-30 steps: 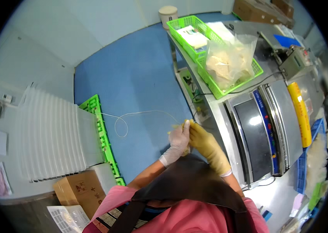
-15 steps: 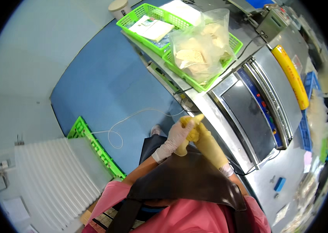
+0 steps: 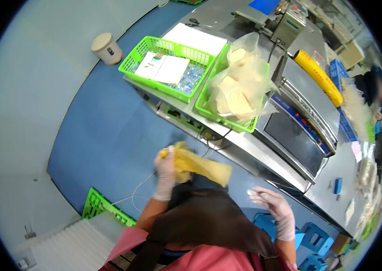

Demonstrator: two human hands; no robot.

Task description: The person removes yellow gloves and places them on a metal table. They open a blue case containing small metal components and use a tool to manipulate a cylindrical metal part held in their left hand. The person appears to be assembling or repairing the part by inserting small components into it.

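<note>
A limp yellow rubber glove hangs from my left hand, which is closed around its bunched end in front of the dark apron. The glove's wide part stretches out to the right. There may be more than one glove in the bunch; I cannot tell. Farther right, my right hand is apart from the glove, fingers loosely bent and spread, nothing in them. Thin whitish gloves cover both hands. Beyond my right hand is the edge of the metal table.
On the table stand two green baskets, one with booklets, the other with clear bags of pale pieces, and a sealing machine. Blue stools are below right. A white bucket stands by the wall, a green crate lower left.
The yellow glove has come off my right hand and now trails from my left. My hands have moved apart, left hand leftward, right hand rightward and down. The view has shifted.
</note>
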